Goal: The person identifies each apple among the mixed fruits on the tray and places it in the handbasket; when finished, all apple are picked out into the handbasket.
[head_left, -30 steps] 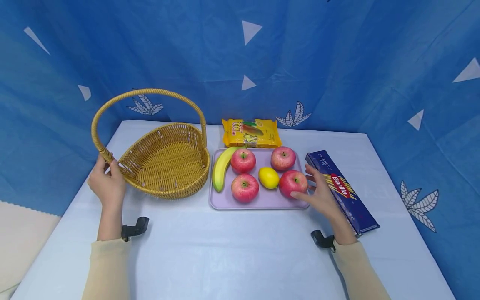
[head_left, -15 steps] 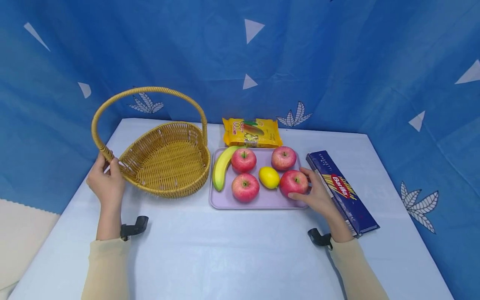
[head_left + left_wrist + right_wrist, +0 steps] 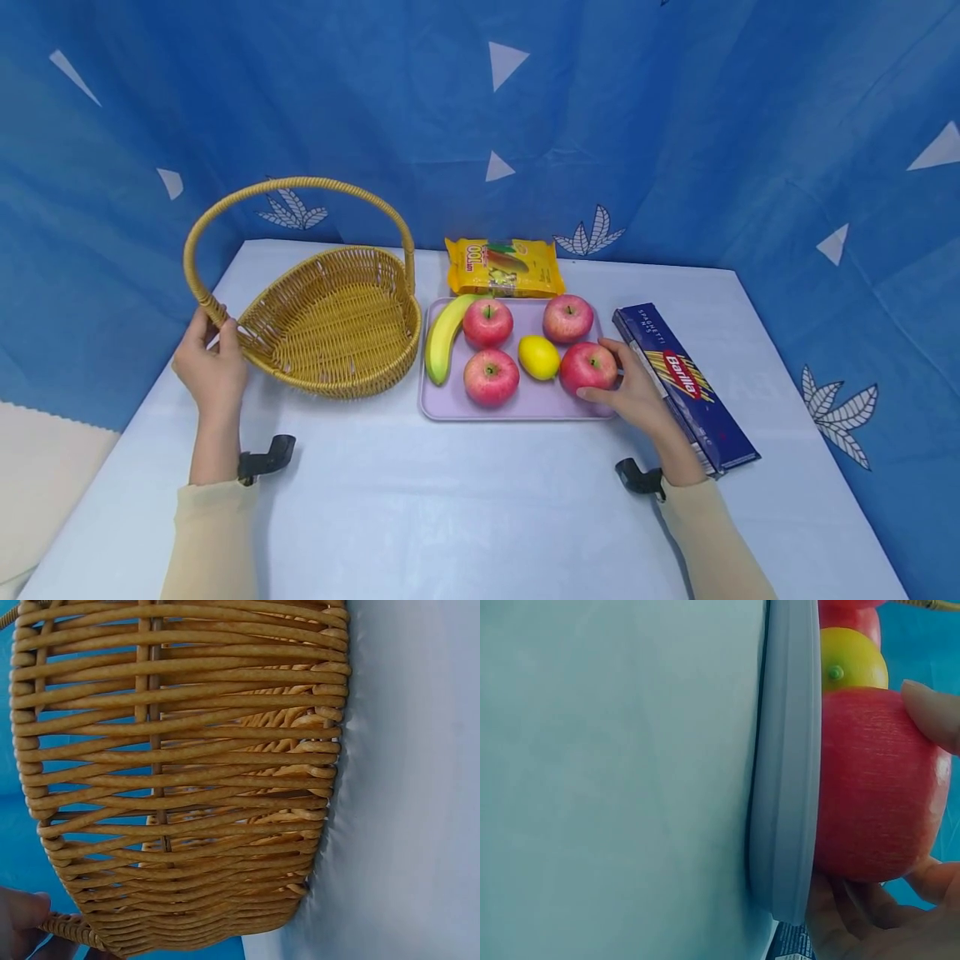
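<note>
Step in hand looks like securing one apple: the right hand (image 3: 637, 392) has its thumb and fingers spread about as wide as the fruit and curled round the red apple (image 3: 588, 368), which sits at 3 o'clock on the lilac tray (image 3: 540, 409), apparently not lifted. The left hand (image 3: 212, 371) pinches the foot of the handle (image 3: 298, 182) at about 8 o'clock on the wicker basket (image 3: 337, 333), fingers nearly closed around it. From here, lifting the apple would likely call for a firm grip and a straight rise, since the lemon (image 3: 538, 357) sits right against it or nearly so, can't tell which, and the rim is close to the fingers. From tray centre: banana (image 3: 444, 342) at 9 to 10 o'clock, yellow packet (image 3: 505, 268) at 12, spaghetti box (image 3: 686, 387) at 3, basket at 9. Surface is a table under a smooth white cover (image 3: 450, 508), slightly glossy. Room: blue printed cloth (image 3: 360, 100) hangs from 9 round to 3 o'clock; a cream patch (image 3: 45, 475) shows at 8.
</note>
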`<state>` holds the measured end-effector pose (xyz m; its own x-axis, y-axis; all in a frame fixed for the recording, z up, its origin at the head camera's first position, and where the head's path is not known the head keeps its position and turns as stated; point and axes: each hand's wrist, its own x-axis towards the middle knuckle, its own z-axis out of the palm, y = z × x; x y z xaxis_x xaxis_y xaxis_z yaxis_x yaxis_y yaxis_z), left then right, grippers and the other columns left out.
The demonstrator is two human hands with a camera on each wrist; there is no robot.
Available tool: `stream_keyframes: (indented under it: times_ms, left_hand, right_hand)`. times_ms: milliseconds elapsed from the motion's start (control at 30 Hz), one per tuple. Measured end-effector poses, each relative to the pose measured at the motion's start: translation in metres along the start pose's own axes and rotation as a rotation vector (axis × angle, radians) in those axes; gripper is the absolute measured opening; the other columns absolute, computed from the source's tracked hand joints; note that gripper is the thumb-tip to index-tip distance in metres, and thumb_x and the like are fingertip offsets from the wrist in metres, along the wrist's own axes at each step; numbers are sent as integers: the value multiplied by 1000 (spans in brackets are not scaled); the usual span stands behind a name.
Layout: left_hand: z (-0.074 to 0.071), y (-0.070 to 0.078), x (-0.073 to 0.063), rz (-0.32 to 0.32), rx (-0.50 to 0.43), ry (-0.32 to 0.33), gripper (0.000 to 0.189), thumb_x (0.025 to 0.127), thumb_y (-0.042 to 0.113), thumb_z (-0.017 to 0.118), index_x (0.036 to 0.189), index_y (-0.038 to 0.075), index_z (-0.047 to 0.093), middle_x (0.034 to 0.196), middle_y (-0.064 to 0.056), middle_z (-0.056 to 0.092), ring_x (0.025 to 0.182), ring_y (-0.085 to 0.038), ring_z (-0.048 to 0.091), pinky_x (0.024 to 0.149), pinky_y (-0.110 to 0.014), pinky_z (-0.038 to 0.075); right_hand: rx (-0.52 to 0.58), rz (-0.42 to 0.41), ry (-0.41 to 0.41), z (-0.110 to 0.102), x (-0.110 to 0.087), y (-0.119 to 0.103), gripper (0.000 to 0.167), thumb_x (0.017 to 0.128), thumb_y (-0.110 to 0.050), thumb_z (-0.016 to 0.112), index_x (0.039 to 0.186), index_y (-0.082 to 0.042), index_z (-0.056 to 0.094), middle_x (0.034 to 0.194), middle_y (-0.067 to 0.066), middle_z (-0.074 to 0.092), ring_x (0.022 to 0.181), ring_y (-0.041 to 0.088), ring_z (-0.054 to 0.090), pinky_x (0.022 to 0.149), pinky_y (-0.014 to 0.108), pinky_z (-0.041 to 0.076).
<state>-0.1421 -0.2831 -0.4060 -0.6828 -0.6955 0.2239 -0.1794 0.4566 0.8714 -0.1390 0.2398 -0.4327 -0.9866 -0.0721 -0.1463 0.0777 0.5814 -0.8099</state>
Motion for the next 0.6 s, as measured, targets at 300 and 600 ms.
stream_keyframes:
  times_ms: [300,600]
  left_hand:
    - [0,-2,2,-29,-31,-11,38,103,25,48,140,26,53,139,-3,58,129,-14,53,108,-29,47]
    - [-1,-4,2,-39,-57,-26,38,103,25,48,141,29,52,140,-2,57,130,-13,52,109,-30,46]
  right_hand:
    - [-14,-18,29,1,-1,1,86,79,-13,80,148,-3,30,145,22,39,130,39,39,109,58,41]
    - [-14,-15,63,-4,-5,-3,87,78,-20,82,148,-5,32,142,21,42,128,36,40,106,57,45]
